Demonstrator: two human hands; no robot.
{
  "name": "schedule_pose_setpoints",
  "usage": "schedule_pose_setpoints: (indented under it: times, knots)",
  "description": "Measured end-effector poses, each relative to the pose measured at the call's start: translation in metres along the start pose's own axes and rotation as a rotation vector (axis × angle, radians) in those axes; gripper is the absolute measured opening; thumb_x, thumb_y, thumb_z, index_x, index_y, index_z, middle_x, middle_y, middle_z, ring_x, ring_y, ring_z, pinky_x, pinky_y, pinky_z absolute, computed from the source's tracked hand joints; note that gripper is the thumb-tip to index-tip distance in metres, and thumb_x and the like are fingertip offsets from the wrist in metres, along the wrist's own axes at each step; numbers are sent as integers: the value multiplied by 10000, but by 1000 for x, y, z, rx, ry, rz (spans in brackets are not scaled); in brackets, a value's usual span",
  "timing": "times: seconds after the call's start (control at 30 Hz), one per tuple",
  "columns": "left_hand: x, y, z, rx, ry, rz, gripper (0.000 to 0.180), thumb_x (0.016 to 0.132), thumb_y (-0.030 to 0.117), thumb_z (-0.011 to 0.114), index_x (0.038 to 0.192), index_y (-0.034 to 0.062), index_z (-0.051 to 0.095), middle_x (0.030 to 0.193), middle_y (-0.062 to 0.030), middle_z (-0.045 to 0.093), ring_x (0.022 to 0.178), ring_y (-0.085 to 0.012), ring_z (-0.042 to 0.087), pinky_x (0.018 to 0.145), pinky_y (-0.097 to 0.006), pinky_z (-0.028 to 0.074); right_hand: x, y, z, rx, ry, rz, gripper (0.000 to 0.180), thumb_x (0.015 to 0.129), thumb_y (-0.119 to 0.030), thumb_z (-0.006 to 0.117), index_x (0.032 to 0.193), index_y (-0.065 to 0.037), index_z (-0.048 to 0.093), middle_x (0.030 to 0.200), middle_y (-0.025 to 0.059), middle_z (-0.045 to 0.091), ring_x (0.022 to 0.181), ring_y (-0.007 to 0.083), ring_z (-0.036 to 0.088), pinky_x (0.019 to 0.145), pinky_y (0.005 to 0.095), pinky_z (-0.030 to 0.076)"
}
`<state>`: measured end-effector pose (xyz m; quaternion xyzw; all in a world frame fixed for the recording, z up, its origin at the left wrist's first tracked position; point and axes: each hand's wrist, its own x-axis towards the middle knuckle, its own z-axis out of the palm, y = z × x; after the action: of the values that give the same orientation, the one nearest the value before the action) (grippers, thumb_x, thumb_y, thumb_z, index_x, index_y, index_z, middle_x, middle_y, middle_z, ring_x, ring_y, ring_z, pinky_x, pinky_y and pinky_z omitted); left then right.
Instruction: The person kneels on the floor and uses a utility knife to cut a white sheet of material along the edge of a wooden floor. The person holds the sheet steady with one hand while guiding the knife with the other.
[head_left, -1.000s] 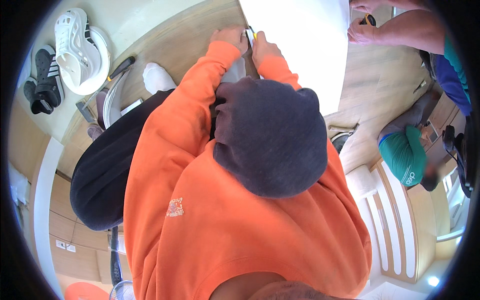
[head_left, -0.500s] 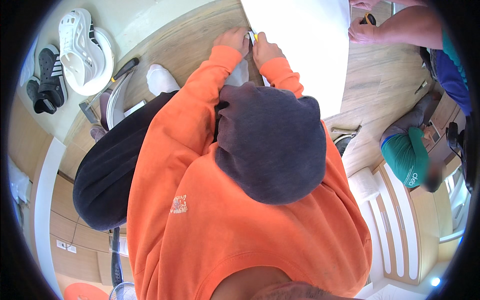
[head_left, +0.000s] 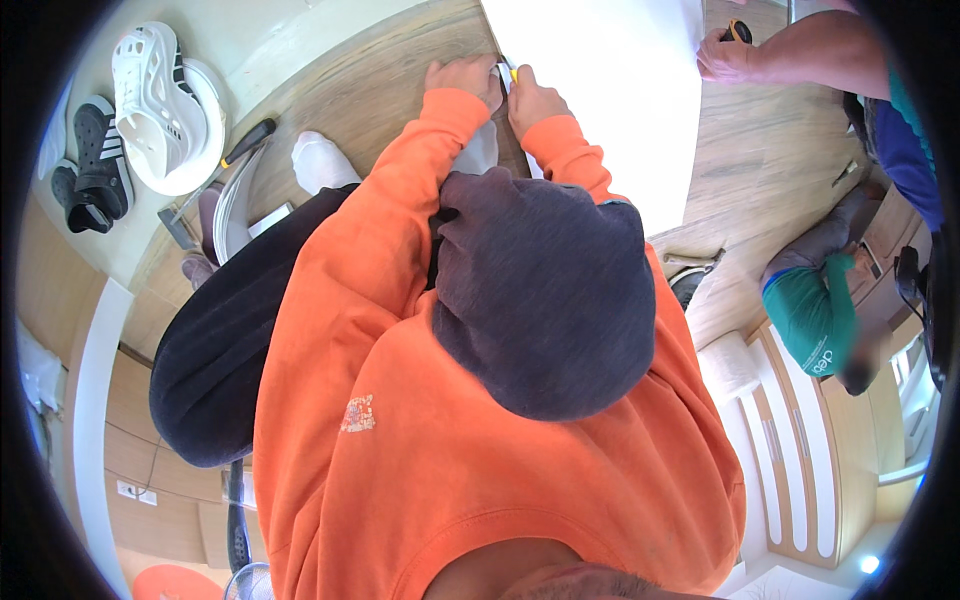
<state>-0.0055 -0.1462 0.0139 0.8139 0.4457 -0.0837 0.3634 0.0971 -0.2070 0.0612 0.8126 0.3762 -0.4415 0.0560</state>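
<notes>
A large white sheet (head_left: 610, 110) lies on the wood-look floor in front of me. At its left edge my right hand (head_left: 535, 103) is closed on a small yellow tool (head_left: 515, 76), mostly hidden by the fingers. Just left of it, my left hand (head_left: 467, 80) is down low with its fingers bent together, next to a small white piece (head_left: 503, 73). What the left fingers hold, if anything, is too small to make out. The two hands are close but apart.
A hammer-like tool with a black-and-yellow handle (head_left: 250, 141) lies left, beside white clogs (head_left: 158, 105) and dark clogs (head_left: 100, 160). At right, a co-worker's hand (head_left: 727, 56) holds a small black-and-orange tool (head_left: 738, 32). Another person in green (head_left: 808, 312) is farther right.
My hands stay almost in place at the sheet's left edge. The co-worker's other hand has left the top right of the view. The person in green has shifted an arm.
</notes>
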Motion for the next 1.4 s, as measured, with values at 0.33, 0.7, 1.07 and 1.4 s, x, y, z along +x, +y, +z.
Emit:
schedule_pose_setpoints:
  times: [0.33,0.7,1.07,1.4]
  knots:
    - [0,-9,18,-31,200,72,122,774,148,558,892,126,577,844,-58,605,776,-302,601,681,-408,450,18,1,-15,-112,-112,-41,255,875,-201,426,1050,-20,469,900,251,623,869,425,605,739,495,481]
    - [8,-27,19,133,317,377,154,739,133,561,889,167,568,808,-1,569,729,-199,579,638,-341,387,15,-12,-21,-151,-129,61,268,830,-155,454,1061,-20,474,959,236,621,915,401,606,780,474,487]
    - [5,-36,17,3,188,356,171,743,136,546,912,140,572,886,-5,603,808,-205,563,701,-356,366,18,-5,-8,-78,-146,57,221,879,-177,380,1045,-45,442,933,257,614,892,425,599,763,493,472]
    - [4,-35,14,29,132,340,142,744,134,534,871,146,595,866,10,616,810,-200,556,706,-364,347,16,-6,-2,-78,-107,59,240,863,-203,408,1041,-45,442,931,260,613,886,431,598,764,490,473]
